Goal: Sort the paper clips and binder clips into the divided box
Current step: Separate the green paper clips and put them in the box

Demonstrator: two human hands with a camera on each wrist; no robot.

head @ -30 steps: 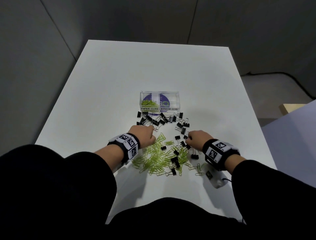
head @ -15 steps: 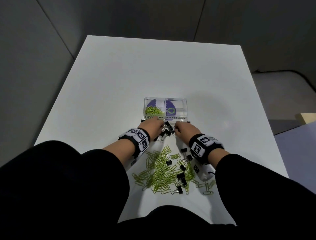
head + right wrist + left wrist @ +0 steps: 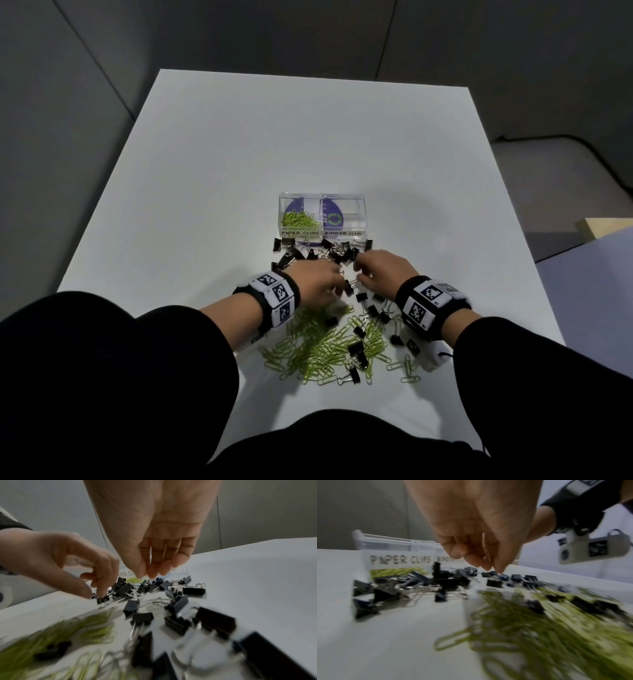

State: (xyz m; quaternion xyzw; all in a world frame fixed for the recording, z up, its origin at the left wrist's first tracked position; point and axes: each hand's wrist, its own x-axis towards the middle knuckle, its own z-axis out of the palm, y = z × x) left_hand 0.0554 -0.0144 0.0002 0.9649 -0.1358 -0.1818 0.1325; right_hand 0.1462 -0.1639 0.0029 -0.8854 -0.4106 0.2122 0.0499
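Both hands over black binder clips [image 3: 329, 251] by divided box [image 3: 361, 219], mid-desk [image 3: 205, 171] | left hand [image 3: 317, 281] pinches one binder clip [image 3: 102, 599], presumably for BINDER CLIPS side | right hand [image 3: 382, 269] fingers bunched, grip unclear.

1. Both forearms reach forward over the table, black sleeves pushed back, each wrist wrapped in a band with black-and-white markers.
2. The left hand [image 3: 317, 279] is palm down, fingers curled downward; in the right wrist view its thumb and forefinger pinch the wire handle of a small binder clip [image 3: 102, 599].
3. The right hand [image 3: 383, 269] hangs just beside it, fingers bunched, pointing down, tips close together, holding nothing visible.
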